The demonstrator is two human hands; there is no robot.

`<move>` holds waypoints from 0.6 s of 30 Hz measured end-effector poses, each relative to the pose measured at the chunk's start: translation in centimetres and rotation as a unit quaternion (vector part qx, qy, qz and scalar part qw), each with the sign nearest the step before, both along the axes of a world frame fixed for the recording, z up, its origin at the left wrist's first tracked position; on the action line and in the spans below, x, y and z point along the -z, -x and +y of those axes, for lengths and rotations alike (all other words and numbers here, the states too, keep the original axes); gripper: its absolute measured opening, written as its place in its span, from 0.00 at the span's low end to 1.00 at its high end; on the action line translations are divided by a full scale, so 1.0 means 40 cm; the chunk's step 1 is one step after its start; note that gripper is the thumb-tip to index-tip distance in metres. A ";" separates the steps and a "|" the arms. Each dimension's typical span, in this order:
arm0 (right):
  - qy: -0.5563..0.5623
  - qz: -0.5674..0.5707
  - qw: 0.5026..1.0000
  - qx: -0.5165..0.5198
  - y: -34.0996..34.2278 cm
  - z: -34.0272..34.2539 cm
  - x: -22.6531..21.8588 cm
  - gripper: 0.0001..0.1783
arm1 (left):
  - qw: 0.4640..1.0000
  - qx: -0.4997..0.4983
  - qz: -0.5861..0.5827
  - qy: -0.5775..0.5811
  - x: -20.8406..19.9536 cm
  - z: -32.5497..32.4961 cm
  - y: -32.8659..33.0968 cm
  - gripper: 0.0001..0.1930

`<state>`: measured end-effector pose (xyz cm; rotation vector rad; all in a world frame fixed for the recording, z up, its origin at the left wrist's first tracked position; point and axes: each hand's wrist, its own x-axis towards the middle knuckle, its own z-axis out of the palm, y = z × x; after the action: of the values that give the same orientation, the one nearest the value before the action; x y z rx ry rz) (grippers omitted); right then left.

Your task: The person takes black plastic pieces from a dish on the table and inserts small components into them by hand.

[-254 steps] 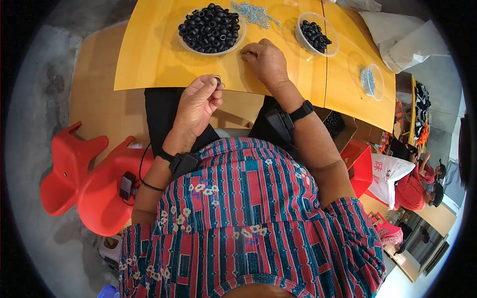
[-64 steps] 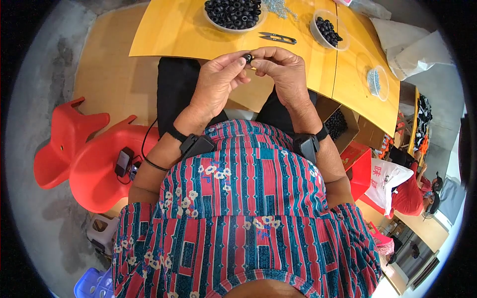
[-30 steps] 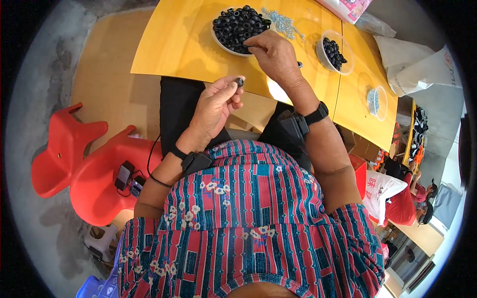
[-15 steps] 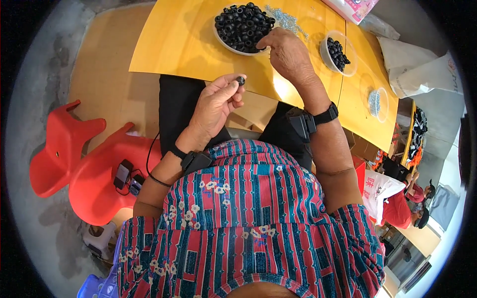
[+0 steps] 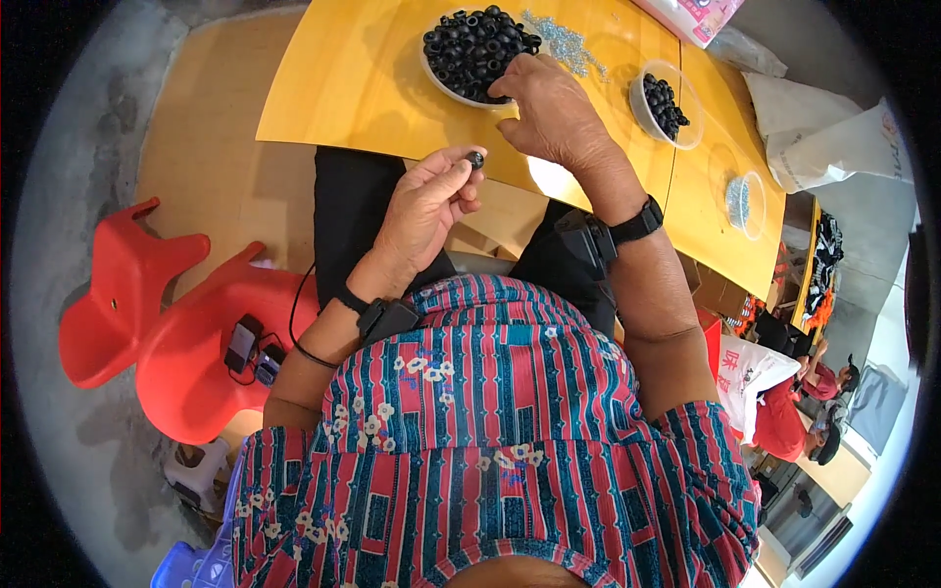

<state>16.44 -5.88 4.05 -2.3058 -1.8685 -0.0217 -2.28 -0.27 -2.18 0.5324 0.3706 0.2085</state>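
Note:
Between thumb and fingertips, my left hand [image 5: 428, 203] pinches a small round black bead-like piece [image 5: 476, 160] just off the table's near edge. My right hand [image 5: 551, 110] is at the near right side of a white bowl [image 5: 438, 88], thumb and index finger spread apart. I see nothing between those fingers, though the other fingers are partly hidden. Glossy black pieces [image 5: 480, 51], some ring-shaped with holes, are heaped in that bowl. Just beyond my right hand, small clear bluish pieces [image 5: 566, 44] lie scattered on the yellow table [image 5: 343, 73].
To the right stand a clear bowl [image 5: 694, 125] with more black pieces and a clear cup [image 5: 755, 208] of tiny bluish bits. White sacks [image 5: 833, 147] lie beyond. Red chairs [image 5: 186, 363] are at my left, one carrying small black devices [image 5: 245, 343]. People [image 5: 799, 421] sit far right.
My right hand has drawn back slightly from the bowl toward me, and its thumb and index finger have parted. My left hand keeps its pinch on the black piece, unmoved.

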 end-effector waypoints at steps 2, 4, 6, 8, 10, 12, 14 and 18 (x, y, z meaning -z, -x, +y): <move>0.009 -0.014 1.000 0.002 0.005 0.002 0.000 0.14 | 1.000 0.001 0.000 -0.002 -0.002 0.001 0.002 0.14; 0.005 -0.038 0.999 -0.002 0.010 0.005 0.002 0.11 | 1.000 0.001 -0.002 -0.003 -0.004 0.001 0.004 0.13; 0.017 -0.051 0.999 -0.003 0.013 0.013 -0.006 0.11 | 1.000 0.001 -0.002 -0.002 -0.002 0.002 0.004 0.14; 0.028 -0.064 0.998 -0.005 0.015 0.019 -0.010 0.11 | 1.000 -0.001 -0.002 -0.001 -0.002 0.003 0.003 0.14; 0.049 -0.088 0.995 -0.008 0.014 0.023 -0.008 0.10 | 1.000 0.001 0.000 -0.003 -0.002 0.003 0.003 0.14; 0.047 -0.082 0.996 -0.006 0.009 0.027 -0.006 0.10 | 1.000 0.000 0.000 -0.002 -0.006 0.005 0.001 0.13; 0.044 -0.076 0.996 -0.004 0.002 0.027 0.000 0.10 | 1.000 0.000 0.000 -0.001 -0.008 0.005 0.002 0.13; 0.033 -0.044 0.998 -0.011 -0.003 0.027 0.002 0.11 | 1.000 -0.004 0.002 0.000 -0.005 0.004 0.006 0.13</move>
<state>16.57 -4.78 3.96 -2.3627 -1.9650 -0.0599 -2.52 -0.09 -1.99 0.5306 0.3765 0.2152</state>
